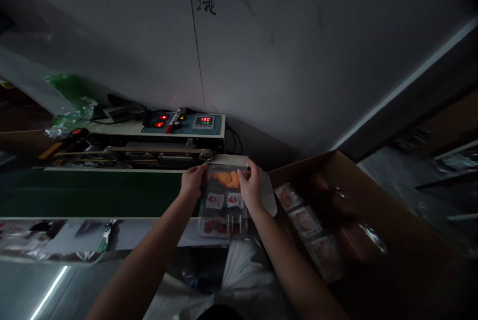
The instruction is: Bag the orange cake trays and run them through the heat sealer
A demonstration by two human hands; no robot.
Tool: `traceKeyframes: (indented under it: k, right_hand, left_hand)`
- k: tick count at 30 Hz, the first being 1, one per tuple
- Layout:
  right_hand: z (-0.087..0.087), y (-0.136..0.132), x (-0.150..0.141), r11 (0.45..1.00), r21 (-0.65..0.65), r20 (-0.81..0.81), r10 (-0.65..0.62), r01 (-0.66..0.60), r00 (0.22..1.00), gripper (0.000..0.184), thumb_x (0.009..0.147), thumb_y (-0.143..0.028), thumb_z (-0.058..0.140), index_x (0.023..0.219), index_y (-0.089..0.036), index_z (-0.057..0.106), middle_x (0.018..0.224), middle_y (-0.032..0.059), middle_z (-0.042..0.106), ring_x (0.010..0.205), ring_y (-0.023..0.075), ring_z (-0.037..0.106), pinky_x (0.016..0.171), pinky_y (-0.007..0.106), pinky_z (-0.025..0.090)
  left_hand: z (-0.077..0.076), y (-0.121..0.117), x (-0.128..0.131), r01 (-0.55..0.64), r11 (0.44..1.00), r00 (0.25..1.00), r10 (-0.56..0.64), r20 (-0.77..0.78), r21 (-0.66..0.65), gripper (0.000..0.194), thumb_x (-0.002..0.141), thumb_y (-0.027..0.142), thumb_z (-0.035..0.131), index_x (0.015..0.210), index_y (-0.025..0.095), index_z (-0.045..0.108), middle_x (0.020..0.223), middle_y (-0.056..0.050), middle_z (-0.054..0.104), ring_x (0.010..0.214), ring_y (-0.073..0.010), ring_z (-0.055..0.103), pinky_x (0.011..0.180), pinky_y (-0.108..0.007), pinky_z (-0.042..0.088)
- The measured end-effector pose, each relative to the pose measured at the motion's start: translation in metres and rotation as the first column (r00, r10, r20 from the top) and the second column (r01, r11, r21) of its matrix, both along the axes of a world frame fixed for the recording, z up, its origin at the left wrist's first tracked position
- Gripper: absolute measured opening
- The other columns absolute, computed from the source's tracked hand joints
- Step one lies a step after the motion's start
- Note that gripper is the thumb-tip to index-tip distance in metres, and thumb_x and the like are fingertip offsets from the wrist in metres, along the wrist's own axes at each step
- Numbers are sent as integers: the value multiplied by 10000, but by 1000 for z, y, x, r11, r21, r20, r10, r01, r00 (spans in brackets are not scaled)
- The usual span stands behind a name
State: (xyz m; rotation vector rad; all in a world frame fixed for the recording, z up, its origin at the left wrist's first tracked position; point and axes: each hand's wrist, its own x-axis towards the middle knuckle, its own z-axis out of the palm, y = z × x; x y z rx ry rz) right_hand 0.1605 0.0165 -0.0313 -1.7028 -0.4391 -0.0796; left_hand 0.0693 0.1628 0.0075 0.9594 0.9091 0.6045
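Observation:
A clear plastic package (220,215) is held between my two hands at the right end of the green conveyor belt (93,193). Inside it are orange pieces (226,178) near the top, two small white packets with red print (215,200) in the middle, and dark red pieces (216,227) at the bottom. My left hand (194,180) pinches the package's upper left edge. My right hand (252,184) grips its upper right side, thumb over the front. Just behind the package stands a sealing machine (179,136) with a lit display.
To the right is a cardboard box (336,160) holding several clear packages (304,220). A red-capped marker (174,121) lies on the machine. An orange-handled tool (63,145) and green plastic (70,91) lie at left. Keys (107,233) sit along the front ledge.

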Motion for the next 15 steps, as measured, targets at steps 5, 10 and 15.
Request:
traceKeyframes:
  k: [5,10,15]
  right_hand:
    - [-2,19,-11,1000,16,0,-21,21,1000,349,799,-282,625,1119,-194,517,1125,132,536,914,216,546,873,382,508]
    - [0,37,-19,999,23,-7,-26,27,1000,307,782,-248,654,1037,-201,489,1086,119,524,958,228,545,882,384,502]
    - [6,69,-35,999,43,-42,30,-28,999,294,774,-220,660,984,-222,454,1080,114,510,888,216,545,846,388,513]
  left_hand:
    - [-3,13,-11,-64,998,998,64,-20,0,408,442,341,864,706,128,637,563,27,601,476,-93,524,467,-213,366]
    - [1,24,-23,-120,993,991,120,-55,13,368,454,326,834,698,133,640,524,45,569,443,-88,489,440,-215,346]
    - [14,36,-38,-171,982,977,180,-111,83,300,505,321,806,655,141,619,482,65,518,408,-67,421,428,-211,323]
